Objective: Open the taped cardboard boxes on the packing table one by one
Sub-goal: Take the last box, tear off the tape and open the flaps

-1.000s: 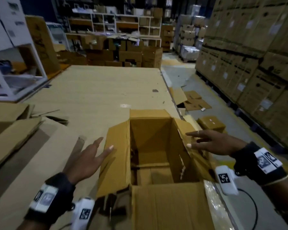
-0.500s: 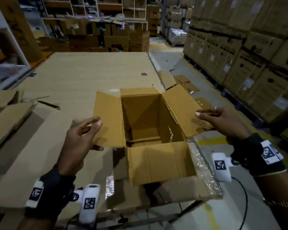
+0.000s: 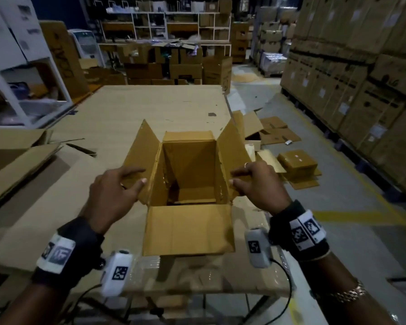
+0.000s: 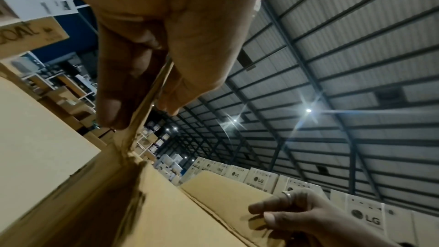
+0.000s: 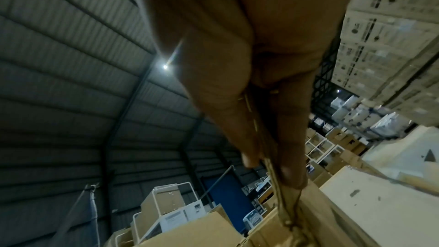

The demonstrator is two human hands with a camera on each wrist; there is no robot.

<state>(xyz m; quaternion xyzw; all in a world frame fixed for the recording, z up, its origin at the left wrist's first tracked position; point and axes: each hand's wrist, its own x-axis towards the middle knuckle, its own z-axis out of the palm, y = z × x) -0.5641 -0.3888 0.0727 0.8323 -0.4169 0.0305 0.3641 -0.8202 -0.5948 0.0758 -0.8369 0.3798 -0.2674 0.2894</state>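
Note:
A brown cardboard box (image 3: 189,174) stands open and empty at the near edge of the packing table (image 3: 131,106). All its flaps are spread, the near flap (image 3: 188,231) hanging toward me. My left hand (image 3: 117,191) pinches the near corner of the left flap (image 3: 138,156) between thumb and fingers; the left wrist view shows the flap edge (image 4: 152,89) held in that pinch. My right hand (image 3: 258,181) pinches the right flap (image 3: 232,146) the same way, as the right wrist view shows with the cardboard edge (image 5: 268,159) between thumb and fingers.
Flattened cardboard sheets (image 3: 17,160) lie on the table's left side. Clear tape or film (image 3: 148,266) covers the near table edge. Flattened boxes (image 3: 272,132) and a closed small box (image 3: 297,161) sit on the floor to the right. Stacked cartons (image 3: 361,78) line the right aisle.
Both hands went from open beside the box to pinching its side flaps. The side flaps now stand raised and spread outward.

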